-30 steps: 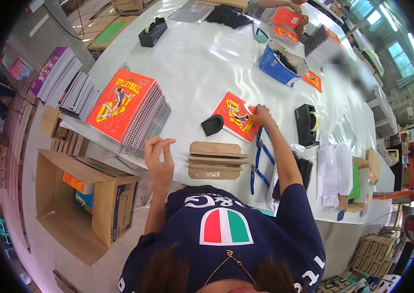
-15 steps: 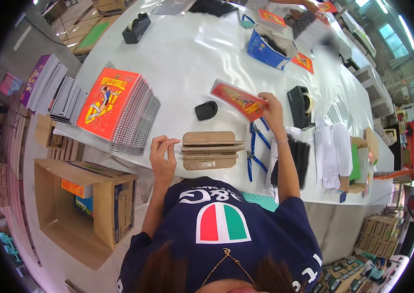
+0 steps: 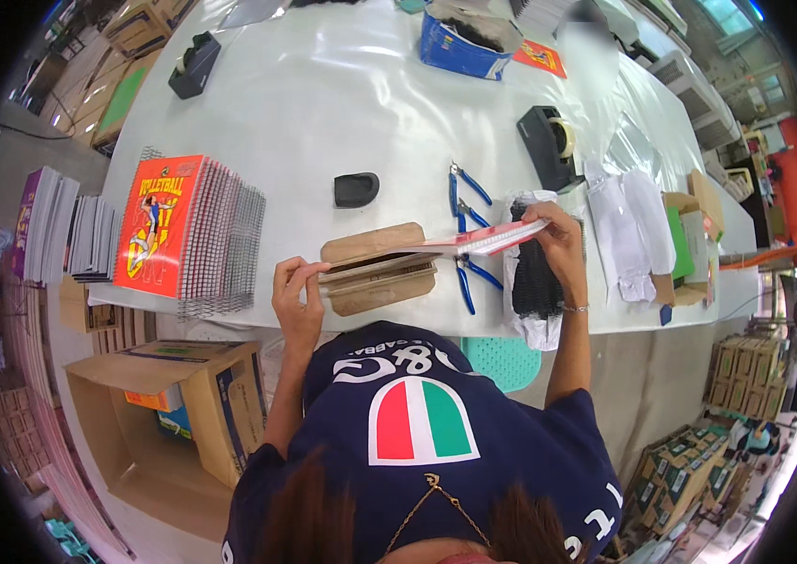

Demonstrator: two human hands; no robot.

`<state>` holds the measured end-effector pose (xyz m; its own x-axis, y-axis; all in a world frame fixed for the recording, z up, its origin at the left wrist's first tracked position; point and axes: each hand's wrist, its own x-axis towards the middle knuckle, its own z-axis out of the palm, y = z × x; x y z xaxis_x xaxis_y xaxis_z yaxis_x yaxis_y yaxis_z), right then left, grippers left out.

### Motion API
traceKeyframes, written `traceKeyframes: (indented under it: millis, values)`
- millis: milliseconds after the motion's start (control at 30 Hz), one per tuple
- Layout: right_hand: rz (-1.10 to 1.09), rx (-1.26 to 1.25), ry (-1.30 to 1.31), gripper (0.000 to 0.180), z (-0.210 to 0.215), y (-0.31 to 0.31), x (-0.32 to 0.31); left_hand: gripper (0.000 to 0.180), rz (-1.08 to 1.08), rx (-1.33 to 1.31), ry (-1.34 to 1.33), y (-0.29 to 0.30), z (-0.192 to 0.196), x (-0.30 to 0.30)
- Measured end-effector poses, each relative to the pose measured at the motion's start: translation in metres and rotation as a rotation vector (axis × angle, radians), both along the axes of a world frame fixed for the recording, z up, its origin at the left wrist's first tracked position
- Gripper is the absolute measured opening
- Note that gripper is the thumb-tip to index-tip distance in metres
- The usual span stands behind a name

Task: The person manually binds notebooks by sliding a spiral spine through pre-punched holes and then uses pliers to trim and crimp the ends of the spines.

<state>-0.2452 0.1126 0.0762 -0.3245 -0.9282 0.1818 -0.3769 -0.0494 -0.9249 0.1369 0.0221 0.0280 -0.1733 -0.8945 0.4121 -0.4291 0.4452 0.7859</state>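
- The landmark is the brown cardboard holder (image 3: 384, 294), slotted and lying on the near part of the worktop (image 3: 323, 103).
- The right hand (image 3: 558, 242), to the right of the holder, grasps one end of a red notebook (image 3: 500, 239) between thumb and fingers.
- That notebook is tilted, nearly edge-on to the view, and reaches leftward to the holder; whether its far end sits in a slot cannot be told.
- The left hand (image 3: 297, 296) is at the holder's left end, fingers bent and close together; whether they pinch the notebook, the holder or neither cannot be told.
- Just right of the holder lie two blue-handled cutters, one farther off (image 3: 471, 193) and one nearer (image 3: 466, 273).
- Beyond those cutters, still right of the holder, is a bundle of black coils (image 3: 535, 277) in white wrapping.
- On the holder's far side, apart from it, lies a small black rounded piece (image 3: 357, 190).
- Well left of the holder stands a stack of spiral-bound notebooks (image 3: 158, 226) with a red cover on top.
- Farther off to the holder's right stands a black tape dispenser (image 3: 546, 146).
- Well beyond the holder is a blue box (image 3: 464, 49) with black contents.
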Motion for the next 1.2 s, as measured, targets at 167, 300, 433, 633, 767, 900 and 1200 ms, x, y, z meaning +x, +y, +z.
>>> traceKeyframes:
  millis: [167, 300, 433, 633, 767, 900, 1200]
  values:
    - [-0.02, -0.068, 0.08, 0.024, 0.005, -0.004, 0.011, 0.014, 0.052, 0.056, 0.05, 0.0, -0.009, 0.003]
    - [-0.019, -0.079, 0.148, 0.023, 0.007, -0.003, 0.012, 0.013, 0.076, 0.175, 0.161, -0.001, -0.021, 0.008]
    - [-0.029, -0.071, 0.125, 0.023, 0.007, 0.002, 0.013, 0.013, 0.12, 0.249, 0.231, 0.002, -0.028, 0.012]
    - [-0.055, -0.022, 0.101, 0.023, -0.004, 0.016, 0.009, 0.014, 0.164, 0.408, 0.382, 0.003, -0.044, 0.021]
    - [-0.05, 0.029, 0.067, 0.025, -0.023, 0.002, 0.029, 0.02, 0.138, 0.472, 0.445, 0.002, -0.053, 0.02]
    - [0.012, 0.028, -0.332, 0.07, -0.076, -0.024, 0.084, 0.047, 0.003, 0.423, 0.484, -0.001, -0.065, 0.011]
    - [-0.202, 0.044, 0.347, 0.05, -0.091, -0.002, 0.094, 0.069, -0.269, 0.524, 0.149, -0.033, -0.073, 0.026]
